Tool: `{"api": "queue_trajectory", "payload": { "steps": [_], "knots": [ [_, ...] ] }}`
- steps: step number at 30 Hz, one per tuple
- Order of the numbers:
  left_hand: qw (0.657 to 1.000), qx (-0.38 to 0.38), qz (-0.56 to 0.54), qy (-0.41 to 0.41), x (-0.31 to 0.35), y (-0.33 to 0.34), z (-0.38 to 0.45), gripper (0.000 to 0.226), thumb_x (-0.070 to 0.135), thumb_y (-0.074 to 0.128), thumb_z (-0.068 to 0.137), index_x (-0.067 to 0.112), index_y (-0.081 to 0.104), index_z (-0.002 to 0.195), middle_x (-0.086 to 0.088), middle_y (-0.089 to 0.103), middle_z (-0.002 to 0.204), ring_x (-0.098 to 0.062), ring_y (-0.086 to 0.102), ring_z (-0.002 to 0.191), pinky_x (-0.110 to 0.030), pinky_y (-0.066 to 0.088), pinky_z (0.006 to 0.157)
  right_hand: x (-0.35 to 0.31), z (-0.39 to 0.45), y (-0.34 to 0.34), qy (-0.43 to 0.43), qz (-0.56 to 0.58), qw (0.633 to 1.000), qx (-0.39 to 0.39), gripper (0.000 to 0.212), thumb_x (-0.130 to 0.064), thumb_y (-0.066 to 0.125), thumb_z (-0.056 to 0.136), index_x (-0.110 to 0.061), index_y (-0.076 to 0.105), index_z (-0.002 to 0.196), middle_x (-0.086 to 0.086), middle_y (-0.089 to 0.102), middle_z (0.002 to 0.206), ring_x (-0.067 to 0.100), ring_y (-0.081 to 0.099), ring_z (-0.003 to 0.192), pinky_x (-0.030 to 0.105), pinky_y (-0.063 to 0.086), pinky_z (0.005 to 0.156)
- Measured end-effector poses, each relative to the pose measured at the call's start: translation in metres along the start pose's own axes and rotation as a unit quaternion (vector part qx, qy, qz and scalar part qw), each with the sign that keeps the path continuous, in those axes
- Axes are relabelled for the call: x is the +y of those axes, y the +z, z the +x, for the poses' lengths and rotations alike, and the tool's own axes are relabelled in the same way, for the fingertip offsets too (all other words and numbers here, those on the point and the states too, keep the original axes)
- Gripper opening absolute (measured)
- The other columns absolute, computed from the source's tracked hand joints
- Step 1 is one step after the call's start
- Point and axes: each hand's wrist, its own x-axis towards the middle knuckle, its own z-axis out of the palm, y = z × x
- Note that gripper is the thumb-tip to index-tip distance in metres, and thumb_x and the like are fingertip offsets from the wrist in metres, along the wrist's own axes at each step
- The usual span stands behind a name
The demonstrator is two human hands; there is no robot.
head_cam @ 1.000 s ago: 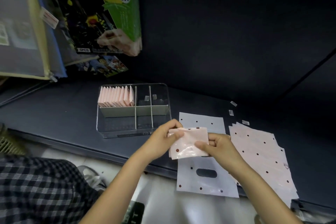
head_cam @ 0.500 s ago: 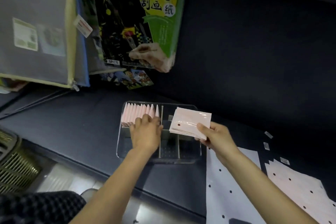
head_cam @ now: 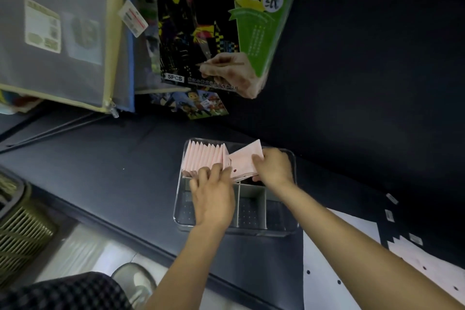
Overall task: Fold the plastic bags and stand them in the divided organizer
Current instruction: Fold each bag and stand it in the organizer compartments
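**Insertion of a Folded Bag into the Organizer**

While the left hand [head_cam: 214,194] rests with straight fingers against the row of folded bags [head_cam: 203,158] standing in the far-left compartment of the clear divided organizer [head_cam: 289,228], the right hand [head_cam: 273,167] pinches one folded bag [head_cam: 245,160], tilted, over the divider just beside that row. The step in hand appears to be insertion. The next move likely calls for tipping the bag upright and sliding it down beside the row. Unfolded bags [head_cam: 334,282] lie flat at right.

Stationery shop, hanging scratch-art packs [head_cam: 214,33], price-tagged zip folders [head_cam: 57,33]
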Motion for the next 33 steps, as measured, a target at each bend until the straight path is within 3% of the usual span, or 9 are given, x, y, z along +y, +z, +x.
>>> {"api": "queue_trajectory", "payload": {
  "steps": [6, 11, 15, 18, 21, 25, 27, 30, 33],
  "knots": [
    [0.999, -0.035, -0.019, 0.030, 0.002, 0.004, -0.008, 0.030, 0.026, 0.050, 0.092, 0.027, 0.057, 0.120, 0.005, 0.050, 0.127, -0.021, 0.039, 0.105, -0.033, 0.025, 0.082, -0.024, -0.001, 0.024, -0.049, -0.200, 0.979, 0.001, 0.031, -0.023, 0.039, 0.096, -0.005, 0.065, 0.096, 0.015, 0.068, 0.099, 0.032, 0.064, 0.091, 0.030, 0.043, 0.066],
    [0.996, 0.004, -0.090, -0.002, -0.001, 0.002, -0.009, 0.027, 0.017, 0.058, 0.088, 0.025, 0.063, 0.114, 0.002, 0.055, 0.119, -0.023, 0.043, 0.104, -0.035, 0.029, 0.083, -0.010, -0.002, 0.023, -0.015, -0.048, 0.998, -0.025, 0.051, -0.055, 0.038, 0.094, -0.010, 0.061, 0.096, 0.009, 0.068, 0.089, 0.029, 0.065, 0.089, 0.040, 0.052, 0.080],
    [0.986, 0.051, -0.160, -0.005, -0.002, 0.002, -0.010, 0.023, 0.008, 0.060, 0.086, 0.017, 0.067, 0.106, -0.002, 0.058, 0.111, -0.025, 0.049, 0.100, -0.034, 0.033, 0.079, 0.004, -0.003, 0.022, 0.021, 0.083, 0.992, -0.092, 0.046, -0.048, 0.046, 0.094, -0.006, 0.062, 0.087, 0.008, 0.068, 0.080, 0.024, 0.069, 0.076, 0.047, 0.055, 0.081],
    [0.981, 0.051, -0.187, -0.011, -0.003, 0.003, -0.012, 0.020, 0.007, 0.057, 0.088, 0.016, 0.066, 0.103, 0.000, 0.058, 0.110, -0.022, 0.048, 0.100, -0.030, 0.033, 0.080, 0.004, -0.001, 0.025, 0.013, 0.054, 0.994, -0.095, 0.052, -0.052, 0.048, 0.091, -0.004, 0.063, 0.076, 0.014, 0.069, 0.075, 0.027, 0.066, 0.071, 0.042, 0.055, 0.078],
    [0.979, 0.033, -0.202, -0.022, -0.004, 0.003, -0.014, 0.020, 0.006, 0.054, 0.089, 0.015, 0.065, 0.104, 0.000, 0.057, 0.110, -0.021, 0.047, 0.103, -0.030, 0.032, 0.083, 0.001, 0.002, 0.029, 0.030, -0.036, 0.994, -0.096, 0.056, -0.061, 0.043, 0.090, -0.012, 0.052, 0.063, 0.009, 0.065, 0.072, 0.022, 0.058, 0.067, 0.032, 0.046, 0.064],
    [0.976, 0.023, -0.215, -0.018, 0.004, -0.005, -0.021, 0.022, 0.005, 0.053, 0.089, 0.013, 0.063, 0.106, -0.003, 0.057, 0.111, -0.023, 0.048, 0.103, -0.034, 0.037, 0.086, 0.004, -0.006, 0.020, 0.030, 0.005, 0.997, -0.074, 0.067, -0.064, 0.035, 0.090, -0.005, 0.060, 0.074, 0.012, 0.068, 0.080, 0.027, 0.064, 0.080, 0.038, 0.051, 0.077],
    [0.977, 0.026, -0.210, 0.015, 0.014, -0.010, -0.027, 0.021, 0.005, 0.053, 0.089, 0.013, 0.063, 0.105, -0.004, 0.057, 0.109, -0.023, 0.049, 0.101, -0.035, 0.039, 0.085, 0.017, -0.025, 0.006, 0.005, 0.052, 0.998, -0.045, 0.066, -0.062, 0.038, 0.091, -0.001, 0.063, 0.080, 0.012, 0.068, 0.077, 0.026, 0.064, 0.077, 0.039, 0.050, 0.077],
    [0.971, 0.013, -0.209, 0.112, 0.036, -0.013, -0.047, 0.017, 0.003, 0.055, 0.088, 0.010, 0.064, 0.102, -0.006, 0.059, 0.103, -0.025, 0.052, 0.094, -0.038, 0.044, 0.078, 0.063, -0.067, -0.023, -0.037, 0.066, 0.997, -0.006, 0.046, -0.052, 0.047, 0.092, -0.011, 0.060, 0.073, 0.004, 0.065, 0.070, 0.017, 0.060, 0.069, 0.033, 0.046, 0.068],
    [0.955, -0.084, -0.202, 0.200, 0.059, -0.004, -0.080, 0.018, 0.009, 0.051, 0.092, 0.011, 0.064, 0.105, -0.006, 0.061, 0.103, -0.025, 0.054, 0.096, -0.039, 0.047, 0.076, 0.134, -0.119, -0.054, -0.027, 0.058, 0.998, -0.011, 0.026, -0.041, 0.055, 0.091, -0.018, 0.060, 0.079, -0.003, 0.065, 0.075, 0.013, 0.060, 0.071, 0.027, 0.046, 0.065]
  ]
}}
